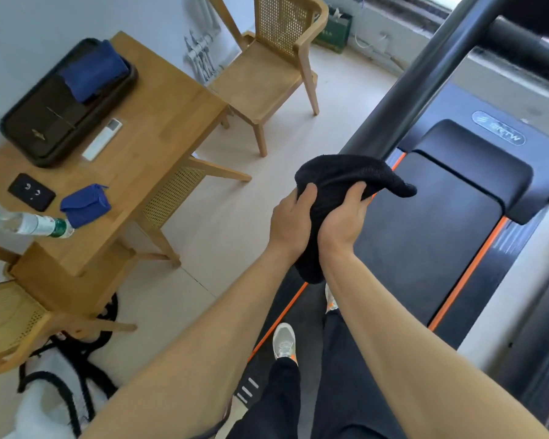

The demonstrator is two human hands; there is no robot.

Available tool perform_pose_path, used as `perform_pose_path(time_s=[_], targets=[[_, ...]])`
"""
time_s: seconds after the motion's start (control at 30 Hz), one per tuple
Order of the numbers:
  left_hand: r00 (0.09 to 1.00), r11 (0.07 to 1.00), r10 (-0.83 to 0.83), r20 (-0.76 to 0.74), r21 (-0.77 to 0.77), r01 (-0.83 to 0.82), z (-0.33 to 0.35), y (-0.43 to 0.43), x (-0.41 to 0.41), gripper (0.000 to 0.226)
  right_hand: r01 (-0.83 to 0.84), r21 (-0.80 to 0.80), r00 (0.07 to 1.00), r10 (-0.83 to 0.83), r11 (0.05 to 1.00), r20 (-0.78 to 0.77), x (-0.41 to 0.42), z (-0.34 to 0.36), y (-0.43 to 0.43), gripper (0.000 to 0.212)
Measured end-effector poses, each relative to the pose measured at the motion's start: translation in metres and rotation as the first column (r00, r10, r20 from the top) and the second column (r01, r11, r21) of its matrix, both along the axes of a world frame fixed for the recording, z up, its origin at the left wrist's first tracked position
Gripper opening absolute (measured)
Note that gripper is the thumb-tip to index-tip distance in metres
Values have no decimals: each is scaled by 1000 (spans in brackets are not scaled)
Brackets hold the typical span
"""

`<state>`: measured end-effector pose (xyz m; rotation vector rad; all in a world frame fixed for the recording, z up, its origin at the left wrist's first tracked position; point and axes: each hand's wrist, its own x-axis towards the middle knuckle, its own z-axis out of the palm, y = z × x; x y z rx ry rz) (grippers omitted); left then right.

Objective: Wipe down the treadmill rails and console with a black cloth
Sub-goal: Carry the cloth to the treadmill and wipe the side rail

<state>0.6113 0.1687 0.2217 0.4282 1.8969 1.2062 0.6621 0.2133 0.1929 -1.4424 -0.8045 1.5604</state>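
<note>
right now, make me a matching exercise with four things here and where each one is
Things:
1. black cloth
2. white remote
3. plastic bottle
4. folded blue cloth

Places:
A. lying on its side at the near edge of the wooden table
B. on the dark tray
C. held in both hands, left hand and right hand, over the treadmill
D. flat on the table beside the tray

Pairs: 1-C, 2-D, 3-A, 4-B
</note>
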Motion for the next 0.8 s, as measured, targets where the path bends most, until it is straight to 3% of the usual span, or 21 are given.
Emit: perform_pose_path(time_s=[0.13,0.3,0.4,0.47,0.53,0.6,0.67,0.73,0.77,0.8], targets=[[977,978,178,114,86,-188,-22,-13,12,34,8,154,999,-2,988,-41,3,-24,-26,59],[962,990,69,264,99,-99,-36,-4,-13,38,12,272,998,-29,962,57,-2,-68,-52,77],[911,996,-37,410,88,0,-27,4,-24,47,-29,291,991,-12,956,137,-8,-63,-79,63],[855,996,-2,518,74,-43,-23,2,-23,34,-116,289,982,67,950,175,-9,-63,-94,75],[880,993,55,472,65,-96,-29,-9,-19,25,-154,279,978,105,948,181,-8,-64,-93,87],[917,986,142,372,28,-164,-40,-24,-8,32,-160,298,971,96,941,219,-4,-59,-74,92],[925,977,202,321,5,-215,-47,-40,7,37,-112,319,977,47,941,206,-1,-48,-46,79],[940,983,162,301,31,-179,-46,-50,21,60,-73,311,996,54,948,68,4,-46,-22,65],[953,987,128,274,54,-148,-43,-51,23,63,-48,270,997,64,962,-52,7,-47,-17,59],[967,986,109,231,95,-134,-38,-47,23,50,-13,160,987,39,987,-159,7,-44,-19,53]])
